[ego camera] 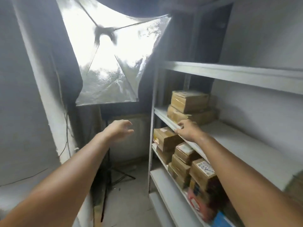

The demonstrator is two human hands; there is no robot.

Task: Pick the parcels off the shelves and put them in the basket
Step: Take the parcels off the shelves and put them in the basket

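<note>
White shelves (246, 145) hold blurred parcels (188, 102), some hidden behind the right forearm (242, 163).

A lit softbox (111, 53) at upper centre glares to blown white and lights the dim grey room; the corners fall dark; the whole frame is soft, with wide-angle bending at the edges.

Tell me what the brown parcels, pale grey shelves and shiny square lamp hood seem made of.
Brown box-shaped parcels: matte cardboard, judging by square folded edges and pasted paper labels. Pale grey shelves: probably painted metal, smooth and dull, with thin folded front lips; painted board is possible. Shiny silver square lamp hood: glossy, crinkled foil-like fabric stretched over dark ribs.
</note>
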